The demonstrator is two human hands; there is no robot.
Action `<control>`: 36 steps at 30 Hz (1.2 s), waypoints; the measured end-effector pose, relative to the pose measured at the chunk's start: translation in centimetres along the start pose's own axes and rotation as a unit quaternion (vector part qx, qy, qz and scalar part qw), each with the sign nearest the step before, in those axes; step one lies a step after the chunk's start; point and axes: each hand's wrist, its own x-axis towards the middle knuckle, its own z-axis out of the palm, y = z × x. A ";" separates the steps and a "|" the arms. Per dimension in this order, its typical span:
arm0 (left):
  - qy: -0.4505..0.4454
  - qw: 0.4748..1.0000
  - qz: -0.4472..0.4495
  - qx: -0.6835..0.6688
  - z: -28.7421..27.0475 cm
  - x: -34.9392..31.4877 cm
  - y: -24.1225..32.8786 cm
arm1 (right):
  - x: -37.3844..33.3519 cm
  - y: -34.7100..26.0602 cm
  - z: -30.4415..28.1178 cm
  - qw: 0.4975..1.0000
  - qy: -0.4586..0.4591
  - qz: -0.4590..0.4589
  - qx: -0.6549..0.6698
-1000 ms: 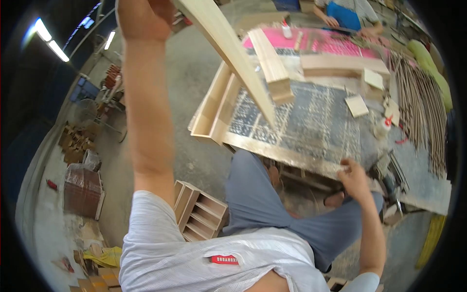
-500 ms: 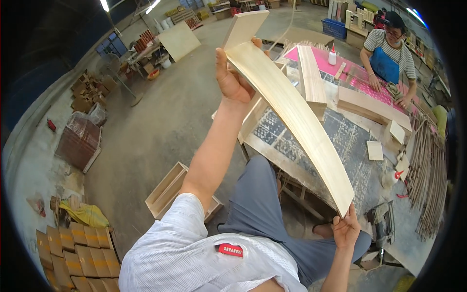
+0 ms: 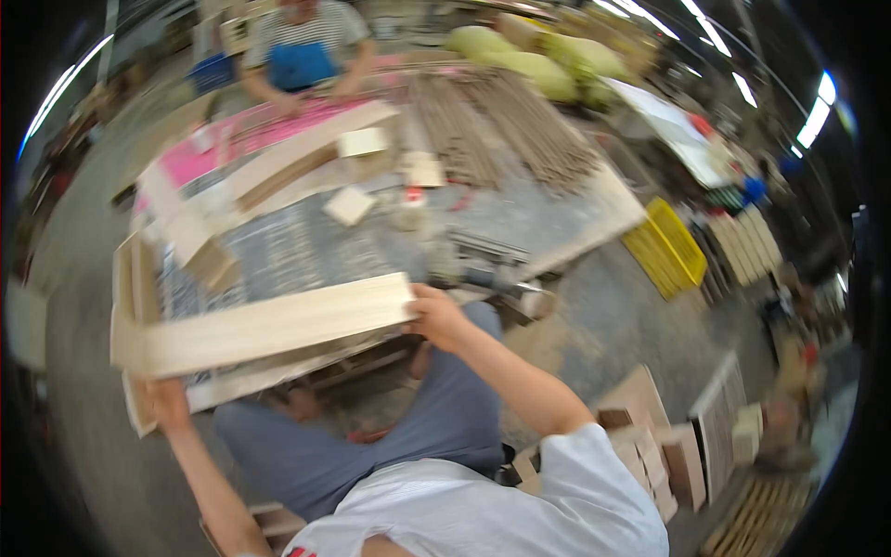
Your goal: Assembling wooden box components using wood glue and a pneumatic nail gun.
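Observation:
A long pale wooden board (image 3: 278,325) with a short upright end piece (image 3: 128,334) at its left end lies across both my hands, above the table's near edge. Below that left end, my left hand (image 3: 170,405) supports the underside; its fingers are partly hidden and blurred. At the other end my right hand (image 3: 438,317) grips the board's edge between thumb and fingers. Just beyond stands a wooden frame piece (image 3: 135,260) at the table's left corner. A wooden box-like piece (image 3: 190,227) rests behind the board.
On the worktable (image 3: 566,223) lie a long wooden piece (image 3: 311,153), a square block (image 3: 350,206), a white bottle (image 3: 411,212) with a red cap, a dark metal tool (image 3: 483,255) and bundled thin strips (image 3: 529,130). A co-worker (image 3: 306,46) is across the table. A yellow crate (image 3: 664,249) stands right.
My view has swung to the right. The board has gone from steeply slanted, left end high, to nearly level across the table's near edge. Both hands still hold its ends.

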 end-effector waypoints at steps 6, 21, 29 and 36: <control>0.051 0.988 -0.107 0.097 -7.3 -0.3 -3.8 | 1.2 -2.7 -0.5 0.988 0.096 0.022 -0.119; 0.099 0.707 -0.040 0.699 -9.8 1.2 -1.9 | 4.6 1.1 1.6 0.700 0.138 -0.073 -0.697; 0.133 0.764 0.031 0.631 -6.7 -0.8 -6.7 | 5.5 1.7 0.5 0.697 0.138 -0.150 -0.688; 0.161 0.671 0.114 0.715 -1.1 -10.9 -10.3 | 1.6 1.9 -1.5 0.775 0.122 -0.231 -0.575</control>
